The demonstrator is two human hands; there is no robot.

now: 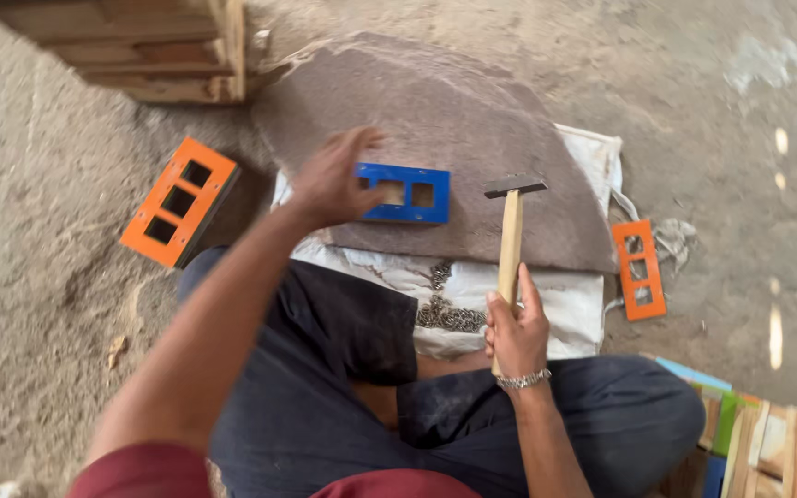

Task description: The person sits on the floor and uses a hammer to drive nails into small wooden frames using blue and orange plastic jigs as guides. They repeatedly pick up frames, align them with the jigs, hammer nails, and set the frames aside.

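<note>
My right hand [516, 329] grips the wooden handle of a hammer [512, 221], its dark metal head pointing away from me over a brown mat [435, 101]. A blue rectangular frame [410, 194] with window cut-outs lies flat on that mat. My left hand [332, 180] hovers at the frame's left end, fingers spread and blurred; I cannot tell if it touches the frame. A pile of small dark nails [449, 315] lies on a white cloth [565, 304] between my crossed legs and the mat.
An orange frame with three openings [178, 201] lies on the sandy ground to the left. A smaller orange frame [639, 268] rests at the right. Stacked wooden pieces [149, 46] stand at top left, and painted wood pieces [767, 433] at bottom right.
</note>
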